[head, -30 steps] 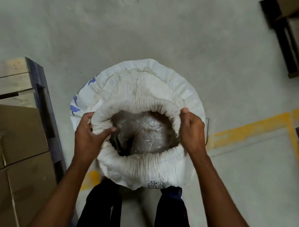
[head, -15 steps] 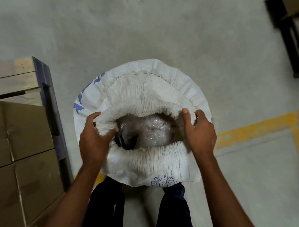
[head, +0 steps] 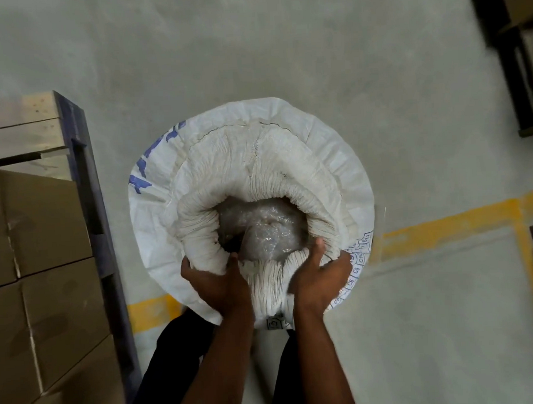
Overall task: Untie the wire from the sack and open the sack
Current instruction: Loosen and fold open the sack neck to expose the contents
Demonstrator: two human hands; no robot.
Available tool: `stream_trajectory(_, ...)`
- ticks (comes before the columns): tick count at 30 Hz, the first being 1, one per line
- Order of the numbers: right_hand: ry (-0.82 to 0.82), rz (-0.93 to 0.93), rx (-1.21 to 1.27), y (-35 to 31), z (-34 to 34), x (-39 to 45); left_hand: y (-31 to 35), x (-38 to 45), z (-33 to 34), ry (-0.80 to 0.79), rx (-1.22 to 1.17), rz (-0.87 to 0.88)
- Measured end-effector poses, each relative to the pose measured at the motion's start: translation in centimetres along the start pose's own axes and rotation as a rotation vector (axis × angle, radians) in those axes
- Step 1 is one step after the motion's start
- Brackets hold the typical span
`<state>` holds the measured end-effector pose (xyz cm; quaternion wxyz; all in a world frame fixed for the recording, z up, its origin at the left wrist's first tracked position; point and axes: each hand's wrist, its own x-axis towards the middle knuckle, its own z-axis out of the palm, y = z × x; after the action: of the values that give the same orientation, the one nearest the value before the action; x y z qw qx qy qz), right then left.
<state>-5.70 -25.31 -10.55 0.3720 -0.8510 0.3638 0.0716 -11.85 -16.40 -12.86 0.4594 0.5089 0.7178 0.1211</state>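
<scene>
Working the sack's mouth open at its near edge

I am gripping the near rolled rim of the sack (head: 251, 159), standing on the floor before me, with my left hand (head: 218, 283) and right hand (head: 319, 276), fingers clamped on bunched fabric; I should be pulling outward evenly, sparing the clear inner liner (head: 266, 229). I am seeing no wire; the contents are hard to make out.

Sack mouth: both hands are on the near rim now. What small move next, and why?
Probably roll the near rim down and outward. The left hand and right hand both grip the bunched cloth at the near edge, where it stands thicker than the far side of the sack. The clear plastic liner already shows, and no wire is visible.
</scene>
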Motion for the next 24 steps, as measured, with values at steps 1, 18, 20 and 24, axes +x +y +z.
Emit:
stream_trajectory(1,-0.016,0.036,0.140,-0.1,0.1,0.1,-0.5,0.1,-0.6,-0.047,0.000,0.046)
stream_trajectory(18,-0.414,-0.096,0.074,3.7,-6.7,4.9,-2.4,0.7,-7.7,-0.342,0.024,0.223)
stream_trajectory(20,-0.519,0.021,0.107,3.4,-7.4,5.1,-2.6,0.8,-8.2,-0.371,0.017,0.219)
stream_trajectory(24,-0.821,0.423,0.187,2.4,-8.8,5.8,-3.2,1.5,-9.3,-0.433,0.062,0.222)
